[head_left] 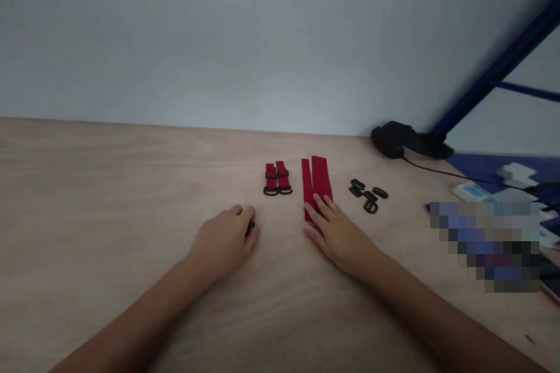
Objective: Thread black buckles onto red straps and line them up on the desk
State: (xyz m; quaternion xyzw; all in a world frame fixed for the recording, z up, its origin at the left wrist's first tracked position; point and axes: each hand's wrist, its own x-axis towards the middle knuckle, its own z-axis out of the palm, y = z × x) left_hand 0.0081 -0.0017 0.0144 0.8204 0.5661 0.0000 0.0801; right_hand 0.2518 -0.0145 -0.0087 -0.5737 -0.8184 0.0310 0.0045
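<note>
No text, label, brand, number or sign can be read in this head-camera view. A pale blue printed card [472, 191] at the right shows markings too small and blurred to read, and a pixelated patch [485, 247] just below it hides whatever lies there.
</note>
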